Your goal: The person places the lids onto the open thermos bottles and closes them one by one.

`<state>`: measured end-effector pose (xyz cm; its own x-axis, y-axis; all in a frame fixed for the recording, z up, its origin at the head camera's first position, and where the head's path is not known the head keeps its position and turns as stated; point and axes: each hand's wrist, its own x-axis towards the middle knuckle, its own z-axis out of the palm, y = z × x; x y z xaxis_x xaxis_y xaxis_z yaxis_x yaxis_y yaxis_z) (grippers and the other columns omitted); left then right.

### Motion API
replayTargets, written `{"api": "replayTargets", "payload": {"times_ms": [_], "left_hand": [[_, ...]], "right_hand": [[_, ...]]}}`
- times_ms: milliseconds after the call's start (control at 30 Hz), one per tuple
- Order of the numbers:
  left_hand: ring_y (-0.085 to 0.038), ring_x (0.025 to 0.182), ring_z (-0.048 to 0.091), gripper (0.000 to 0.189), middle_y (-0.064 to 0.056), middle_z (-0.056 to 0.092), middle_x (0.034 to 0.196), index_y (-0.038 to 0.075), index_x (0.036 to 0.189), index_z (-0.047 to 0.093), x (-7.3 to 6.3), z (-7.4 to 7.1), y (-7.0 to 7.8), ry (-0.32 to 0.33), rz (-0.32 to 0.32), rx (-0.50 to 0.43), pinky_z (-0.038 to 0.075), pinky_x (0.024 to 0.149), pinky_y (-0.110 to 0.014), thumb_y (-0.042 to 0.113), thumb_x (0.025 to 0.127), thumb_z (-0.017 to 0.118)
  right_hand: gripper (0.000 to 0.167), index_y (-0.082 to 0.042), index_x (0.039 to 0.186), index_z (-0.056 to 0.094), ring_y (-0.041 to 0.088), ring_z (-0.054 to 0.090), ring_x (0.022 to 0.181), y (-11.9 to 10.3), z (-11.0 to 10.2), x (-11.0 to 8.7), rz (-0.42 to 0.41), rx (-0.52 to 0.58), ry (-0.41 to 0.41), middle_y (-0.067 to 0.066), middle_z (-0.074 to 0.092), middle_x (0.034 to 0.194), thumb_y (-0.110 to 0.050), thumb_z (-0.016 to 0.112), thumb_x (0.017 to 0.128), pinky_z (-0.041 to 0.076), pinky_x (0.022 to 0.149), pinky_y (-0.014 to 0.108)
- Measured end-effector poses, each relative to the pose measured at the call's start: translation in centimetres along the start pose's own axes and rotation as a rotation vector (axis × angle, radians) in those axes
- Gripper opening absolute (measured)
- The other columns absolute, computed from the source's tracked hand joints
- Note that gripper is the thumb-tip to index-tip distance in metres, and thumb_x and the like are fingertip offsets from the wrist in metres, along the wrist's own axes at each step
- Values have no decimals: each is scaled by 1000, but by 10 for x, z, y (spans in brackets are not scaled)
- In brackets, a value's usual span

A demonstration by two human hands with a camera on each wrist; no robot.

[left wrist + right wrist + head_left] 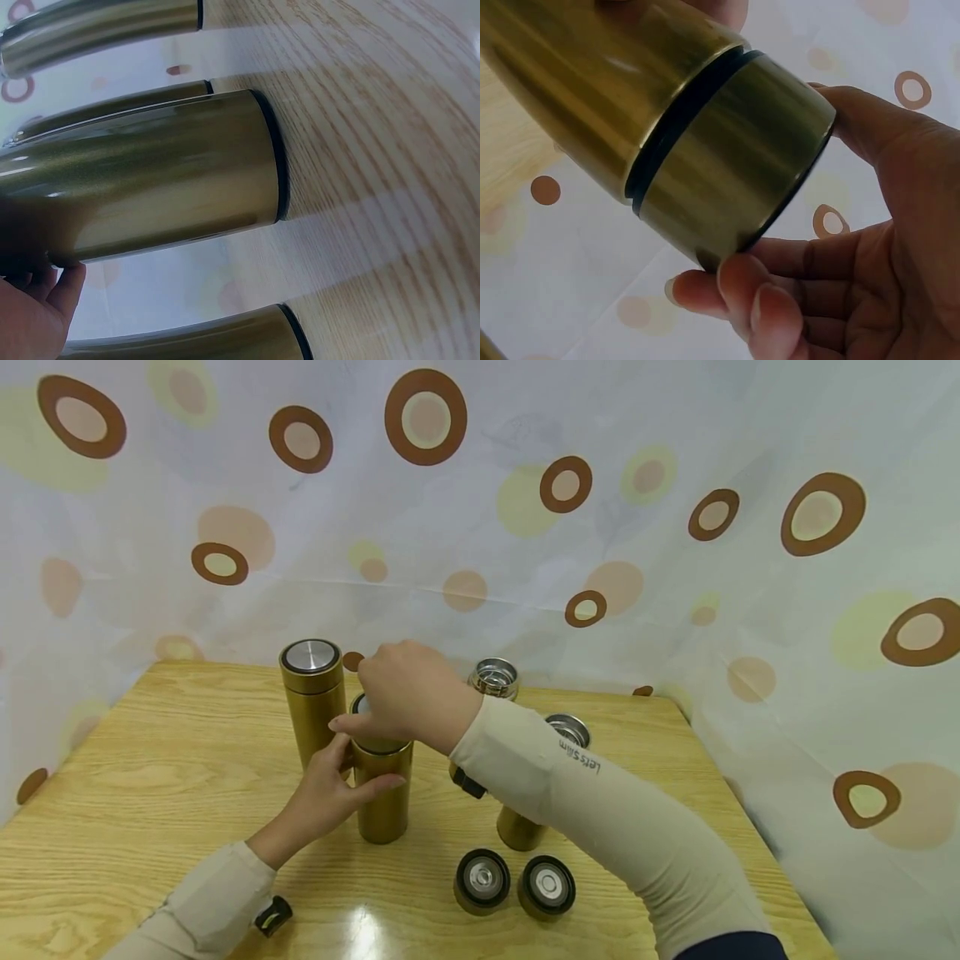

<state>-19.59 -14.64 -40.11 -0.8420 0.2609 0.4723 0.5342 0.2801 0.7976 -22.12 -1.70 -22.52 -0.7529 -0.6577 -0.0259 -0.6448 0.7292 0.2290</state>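
A gold thermos flask (384, 810) stands upright on the table, between my two hands. My left hand (328, 792) grips its body from the left, thumb across the front and fingers round the far side. From above, my right hand (411, 693) holds the gold lid (735, 157) at the flask's top with thumb and fingers round it. A dark ring shows between lid and body in the right wrist view. Just behind to the left stands another gold flask (313, 718) with its silver-topped lid on.
Two lidless flasks stand to the right, one farther back (495, 678) and one nearer (521, 828), partly behind my right forearm. Two lids, a left one (482, 881) and a right one (547, 887), lie underside up on the wooden table (150, 777). A patterned sheet (480, 527) hangs behind.
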Motion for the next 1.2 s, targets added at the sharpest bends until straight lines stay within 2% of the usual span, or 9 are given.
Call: {"api": "replayTargets", "payload": {"times_ms": [300,467,567,633,700,767,867,1000,1200], "left_hand": [[-8,101,60,61,-9,61,121,8,135,42,-1,0,1,-1,3,3,53,81,-28,7,83,75],[-10,104,60,68,-8,60,125,10,140,40,-1,1,-2,-4,8,-10,53,82,-28,6,83,75],[-10,106,59,71,-7,59,126,12,142,39,-1,2,-3,-5,2,-9,53,83,-28,8,82,76],[-10,106,58,68,-6,58,126,12,139,41,0,1,-3,0,-4,-5,52,83,-27,9,82,77],[-10,106,58,65,-5,59,125,11,136,42,1,0,-2,1,-19,-2,52,83,-27,10,82,77],[-10,108,58,65,-5,59,126,11,136,41,1,0,-1,2,-32,-2,52,85,-27,11,82,77],[-13,108,60,67,-6,60,125,10,138,40,1,-1,-1,4,-43,-10,52,87,-28,12,82,77],[-15,107,61,69,-8,60,124,8,139,38,2,0,-3,6,-32,-17,52,87,-28,10,82,77],[-20,107,61,70,-10,59,125,8,140,37,1,0,-3,9,-32,-12,52,87,-30,11,82,77]], "right_hand": [[58,-18,58,45,9,41,49,-1,2,-1,0,-4,16,-5,36,55,-66,49,89,37,43,20],[63,-15,68,58,11,49,55,2,-3,-5,4,17,-83,-4,44,59,-73,43,86,46,51,23],[69,-15,107,66,17,62,73,7,-12,-11,6,44,-139,0,62,78,-76,42,83,53,65,30],[73,-18,133,53,20,64,92,11,-20,-15,-38,60,-161,3,66,102,-73,46,85,54,78,35],[76,-22,146,38,20,60,108,16,-26,-19,-104,90,-173,3,61,124,-66,53,87,50,91,36],[73,-24,149,35,19,54,119,21,-30,-22,-184,106,-192,2,51,138,-56,60,88,44,100,35],[69,-25,147,39,19,50,125,27,-33,-25,-270,117,-204,0,42,147,-39,71,87,39,105,33],[73,-29,145,42,22,45,128,31,-31,-26,-322,96,-206,-3,31,154,-21,78,82,40,102,32],[81,-31,146,40,22,41,133,37,-22,-22,-364,103,-222,-5,22,158,-8,79,78,43,100,30]]}}
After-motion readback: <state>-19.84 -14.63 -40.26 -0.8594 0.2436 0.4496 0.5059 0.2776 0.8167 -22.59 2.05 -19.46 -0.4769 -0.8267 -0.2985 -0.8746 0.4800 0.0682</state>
